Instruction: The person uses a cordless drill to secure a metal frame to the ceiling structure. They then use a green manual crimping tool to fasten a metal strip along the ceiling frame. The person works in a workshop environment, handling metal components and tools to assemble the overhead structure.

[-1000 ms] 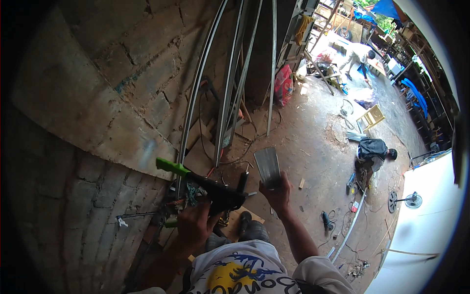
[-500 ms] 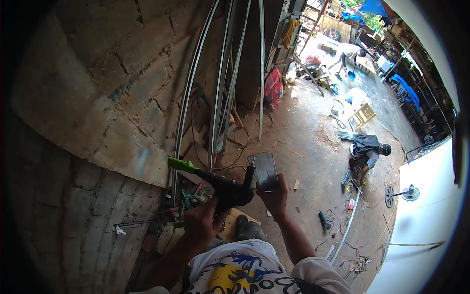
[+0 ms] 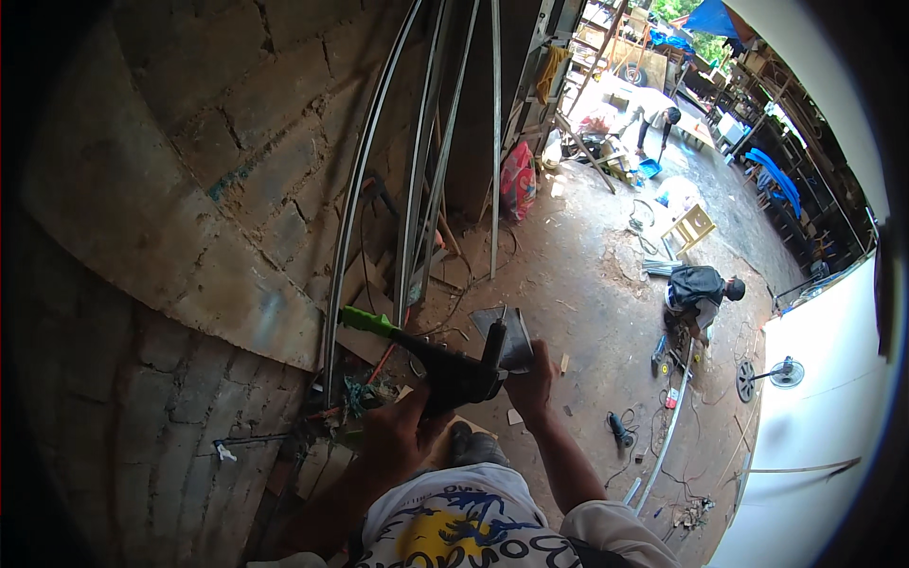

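Observation:
A black hand tool [image 3: 440, 374] with a green-gripped handle [image 3: 367, 321] and a stubby black cylinder at its head is in my left hand [image 3: 400, 431], whose fingers wrap round its body. My right hand [image 3: 532, 383] grips a grey, flat-sided metal piece [image 3: 516, 343] by its lower right edge. The tool's cylinder crosses in front of this piece; whether they touch, I cannot tell. Both are held in front of my shirt, above the floor. The exact kind of tool does not show.
Long metal bars [image 3: 415, 189] lean against the block wall [image 3: 227, 189] at left. A red bag [image 3: 518, 180] stands beyond them. At right, a co-worker [image 3: 699, 293] crouches near a long metal strip [image 3: 668, 440], a power tool [image 3: 620, 431] and a fan [image 3: 786, 372]. Another person [image 3: 649, 112] bends farther back.
The metal piece has tilted in my right hand, showing a pointed upper left corner. The tool's green handle has shifted slightly right, and its cylinder now overlaps the piece. The far person's blue object has moved.

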